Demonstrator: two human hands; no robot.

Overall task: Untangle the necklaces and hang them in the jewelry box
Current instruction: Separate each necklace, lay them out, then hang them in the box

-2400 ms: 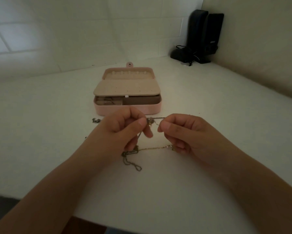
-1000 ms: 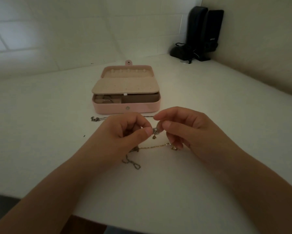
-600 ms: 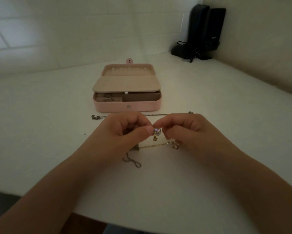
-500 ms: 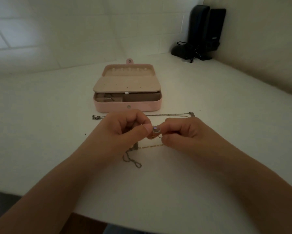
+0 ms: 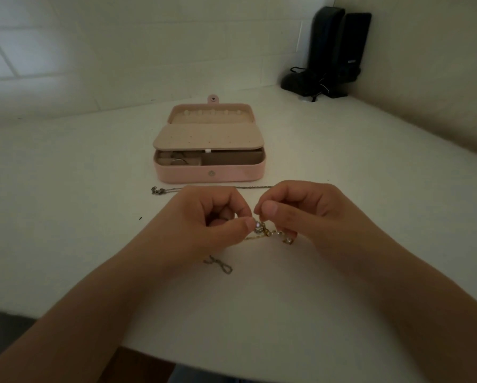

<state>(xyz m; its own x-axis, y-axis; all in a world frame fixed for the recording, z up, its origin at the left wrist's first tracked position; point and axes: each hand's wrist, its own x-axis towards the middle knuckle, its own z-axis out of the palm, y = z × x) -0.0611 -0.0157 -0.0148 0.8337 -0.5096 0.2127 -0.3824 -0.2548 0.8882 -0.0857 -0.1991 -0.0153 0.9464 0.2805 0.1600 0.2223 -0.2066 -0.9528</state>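
A tangle of gold necklace chain with small sparkling pendants [image 5: 262, 229] hangs between my two hands just above the white table. My left hand [image 5: 204, 219] pinches the knot with thumb and forefinger. My right hand [image 5: 301, 208] pinches the chain right beside it, fingertips almost touching the left. A loose end of chain [image 5: 220, 266] trails on the table below my left hand. A second thin silver necklace [image 5: 160, 190] lies stretched out behind my hands. The pink jewelry box [image 5: 209, 172] stands open farther back, its lid showing a row of hooks [image 5: 212, 114].
An inner beige flap [image 5: 208, 139] covers part of the box; small items lie in its left compartment. A black device with cables [image 5: 331, 53] stands in the far right corner. The table's front edge [image 5: 149, 352] runs below my forearms.
My hands have drawn together from holding the chain apart. They now work the knot close up, and a gold pendant section has come into view under my right fingers.
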